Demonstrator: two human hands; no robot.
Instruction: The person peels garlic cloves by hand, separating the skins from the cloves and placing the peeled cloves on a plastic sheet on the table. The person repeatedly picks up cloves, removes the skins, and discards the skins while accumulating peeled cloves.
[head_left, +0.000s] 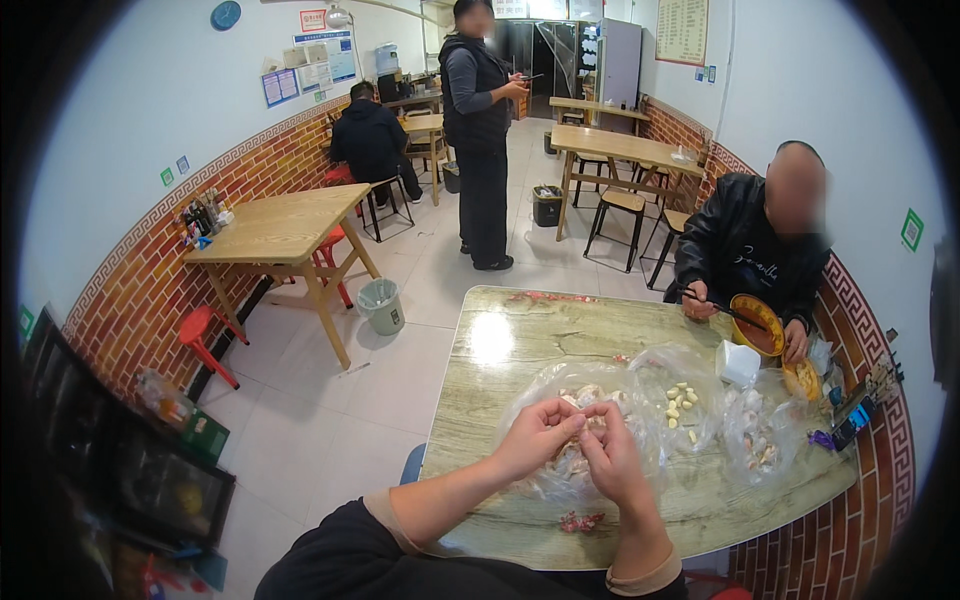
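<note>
My left hand (537, 436) and my right hand (612, 450) meet fingertip to fingertip above the wood-patterned table (517, 337). Pinched between them is a small thing, apparently a garlic clove, mostly hidden by the fingers. Below spreads a clear plastic bag (525, 390) holding garlic skins and unpeeled pieces (592, 394). Right of my hands, peeled garlic cloves (679, 397) lie on another clear plastic bag (652, 364). Farther right, a third plastic bag (757, 435) contains more unpeeled garlic.
Across the table's right end, a seated person (739, 225) holds chopsticks (724, 309) and a yellow bowl (757, 322). White tissues (739, 364), a small yellow dish (802, 379) and a phone (855, 424) are nearby. Another person (480, 135) stands in the aisle beyond. A bin (381, 306) is left.
</note>
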